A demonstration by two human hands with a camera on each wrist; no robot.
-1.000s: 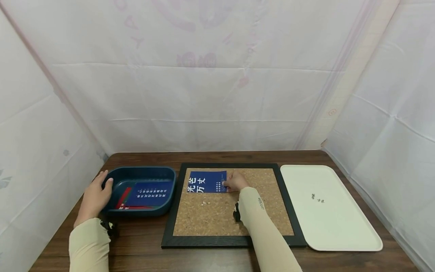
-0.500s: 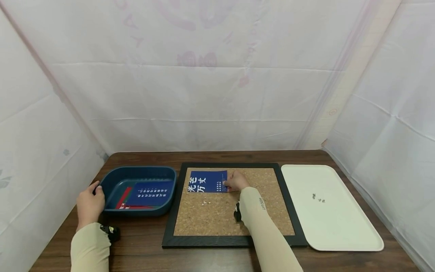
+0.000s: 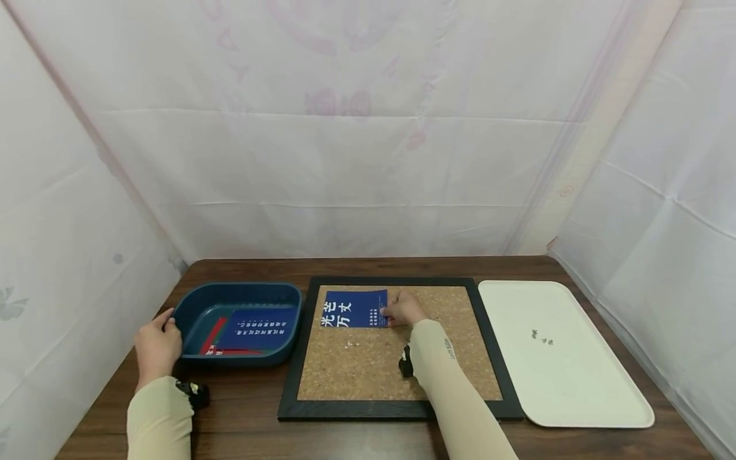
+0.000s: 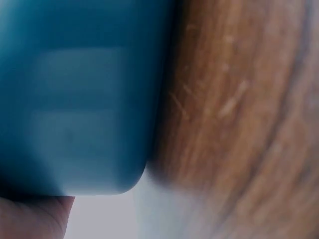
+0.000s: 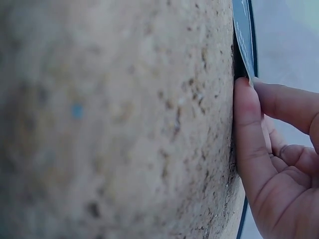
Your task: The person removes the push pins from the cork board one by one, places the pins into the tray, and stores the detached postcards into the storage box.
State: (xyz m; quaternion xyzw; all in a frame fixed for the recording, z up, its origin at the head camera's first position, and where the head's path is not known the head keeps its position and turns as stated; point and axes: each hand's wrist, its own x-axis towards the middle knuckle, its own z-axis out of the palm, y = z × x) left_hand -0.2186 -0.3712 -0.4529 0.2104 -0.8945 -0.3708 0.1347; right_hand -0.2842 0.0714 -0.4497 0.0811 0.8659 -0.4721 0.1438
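A blue card (image 3: 356, 309) with white characters lies over the upper left of a cork board (image 3: 368, 370) with a black frame. My right hand (image 3: 406, 308) pinches its right edge between thumb and finger. In the right wrist view, the card's edge (image 5: 244, 42) lifts slightly off the cork at the fingertips. My left hand (image 3: 156, 346) rests against the outer left side of a dark blue tray (image 3: 238, 291), which holds another blue card (image 3: 259, 329) and red-edged cards beneath. The left wrist view shows only part of that hand at the tray's wall.
To the right of the board is a white tray (image 3: 575, 377) with several small dark bits (image 3: 542, 337) on it. Small white pieces (image 3: 351, 345) lie on the cork below the card. White sheeting (image 3: 368, 191) surrounds the wooden table (image 3: 247, 409).
My left hand has come off the rim of the dark blue tray to its outer side, its fingers drawing closer together. The right hand keeps its pinch on the blue card.
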